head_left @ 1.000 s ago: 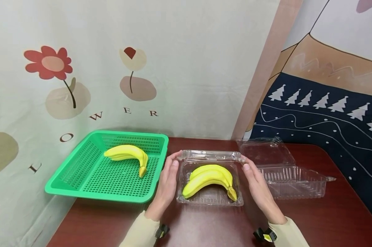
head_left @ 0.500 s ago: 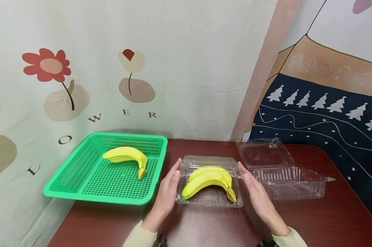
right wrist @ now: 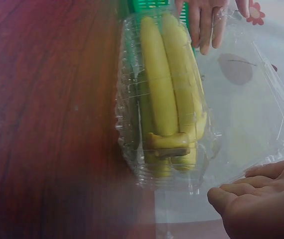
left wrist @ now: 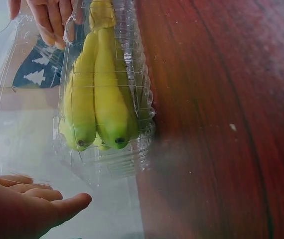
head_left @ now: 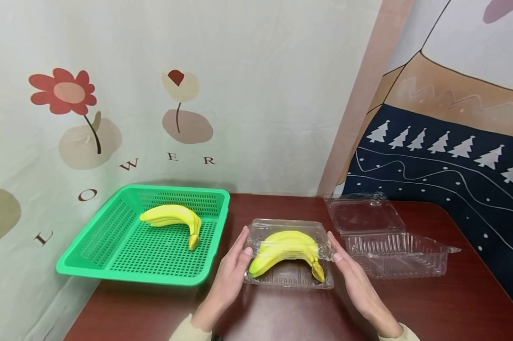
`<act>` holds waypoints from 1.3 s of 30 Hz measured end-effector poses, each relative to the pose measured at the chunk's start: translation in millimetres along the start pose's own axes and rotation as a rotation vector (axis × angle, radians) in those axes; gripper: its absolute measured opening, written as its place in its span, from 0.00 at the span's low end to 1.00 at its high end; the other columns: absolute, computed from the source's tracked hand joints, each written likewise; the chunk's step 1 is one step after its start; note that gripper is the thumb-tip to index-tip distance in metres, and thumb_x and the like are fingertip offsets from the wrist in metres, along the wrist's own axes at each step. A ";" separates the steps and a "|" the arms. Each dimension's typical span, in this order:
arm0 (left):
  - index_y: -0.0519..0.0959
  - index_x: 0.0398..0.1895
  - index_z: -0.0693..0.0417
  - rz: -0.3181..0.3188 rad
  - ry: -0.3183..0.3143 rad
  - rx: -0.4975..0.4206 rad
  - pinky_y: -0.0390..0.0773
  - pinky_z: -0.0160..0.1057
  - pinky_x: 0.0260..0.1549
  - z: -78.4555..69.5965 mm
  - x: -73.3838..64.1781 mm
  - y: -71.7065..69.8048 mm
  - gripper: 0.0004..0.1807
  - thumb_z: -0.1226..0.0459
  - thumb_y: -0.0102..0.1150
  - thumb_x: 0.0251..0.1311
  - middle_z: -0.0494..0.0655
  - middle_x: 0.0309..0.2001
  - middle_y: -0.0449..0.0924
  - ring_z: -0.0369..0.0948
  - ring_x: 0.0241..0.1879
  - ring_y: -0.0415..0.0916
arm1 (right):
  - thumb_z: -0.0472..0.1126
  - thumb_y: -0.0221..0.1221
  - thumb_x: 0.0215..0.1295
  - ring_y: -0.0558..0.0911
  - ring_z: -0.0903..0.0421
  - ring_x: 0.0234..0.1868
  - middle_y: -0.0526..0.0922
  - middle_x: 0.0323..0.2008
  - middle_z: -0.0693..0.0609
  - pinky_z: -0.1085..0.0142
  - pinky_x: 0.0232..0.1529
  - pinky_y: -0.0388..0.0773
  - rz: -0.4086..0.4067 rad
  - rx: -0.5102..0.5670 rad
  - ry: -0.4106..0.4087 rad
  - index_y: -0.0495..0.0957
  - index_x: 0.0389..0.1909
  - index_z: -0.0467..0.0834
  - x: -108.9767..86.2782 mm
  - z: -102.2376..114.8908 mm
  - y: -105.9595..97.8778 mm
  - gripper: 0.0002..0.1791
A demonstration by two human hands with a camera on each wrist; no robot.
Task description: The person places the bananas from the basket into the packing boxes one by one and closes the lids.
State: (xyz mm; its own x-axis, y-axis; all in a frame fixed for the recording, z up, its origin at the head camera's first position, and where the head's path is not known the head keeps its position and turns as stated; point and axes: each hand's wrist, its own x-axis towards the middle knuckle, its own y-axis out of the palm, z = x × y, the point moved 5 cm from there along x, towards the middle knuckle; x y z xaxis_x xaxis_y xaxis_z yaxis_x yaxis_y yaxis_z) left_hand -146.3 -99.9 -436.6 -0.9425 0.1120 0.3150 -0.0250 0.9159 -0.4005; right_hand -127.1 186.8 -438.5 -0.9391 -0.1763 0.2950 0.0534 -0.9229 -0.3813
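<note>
sleeves (head_left: 190, 329): pale cream, plain, reaching the wrists | hands (head_left: 229, 273): bare

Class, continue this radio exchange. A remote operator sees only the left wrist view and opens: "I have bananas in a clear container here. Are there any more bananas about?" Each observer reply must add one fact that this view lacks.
Observer: Yes, another banana bunch lies in a green basket.
Operator: Which side of my banana container is that basket on?
Observer: The person's left.
Operator: Can you see a second container?
Observer: Yes, an open, clear one stands on the table, right of the right hand.
</note>
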 end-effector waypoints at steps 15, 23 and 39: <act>0.59 0.80 0.63 0.065 -0.060 0.018 0.53 0.55 0.73 8.6 -10.3 4.3 0.33 0.58 0.50 0.78 0.53 0.79 0.58 0.50 0.79 0.52 | 0.36 0.46 0.81 0.56 0.80 0.73 0.60 0.77 0.39 0.87 0.64 0.52 -0.009 -0.038 -0.028 0.63 0.77 0.35 -9.9 -8.2 5.8 0.27; 0.58 0.80 0.62 0.093 -0.075 0.036 0.52 0.57 0.73 11.9 -16.5 4.6 0.34 0.56 0.50 0.78 0.53 0.79 0.56 0.55 0.79 0.52 | 0.38 0.47 0.82 0.55 0.79 0.73 0.60 0.77 0.38 0.87 0.64 0.49 0.009 -0.066 -0.007 0.63 0.77 0.35 -12.3 -11.5 9.7 0.27; 0.56 0.80 0.63 0.178 -0.069 0.068 0.50 0.55 0.73 14.3 -22.5 5.0 0.33 0.64 0.48 0.77 0.51 0.81 0.50 0.51 0.79 0.49 | 0.40 0.58 0.76 0.55 0.70 0.76 0.59 0.79 0.50 0.85 0.63 0.55 0.042 -0.224 0.084 0.64 0.79 0.47 -18.1 -19.7 7.3 0.33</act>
State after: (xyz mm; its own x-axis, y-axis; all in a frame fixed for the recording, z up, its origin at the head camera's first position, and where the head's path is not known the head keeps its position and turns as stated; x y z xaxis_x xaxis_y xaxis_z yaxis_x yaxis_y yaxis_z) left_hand -130.0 -103.4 -458.0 -0.9544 0.2415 0.1755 0.1240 0.8555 -0.5027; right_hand -116.5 190.0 -463.9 -0.9632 -0.1749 0.2043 0.0251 -0.8147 -0.5793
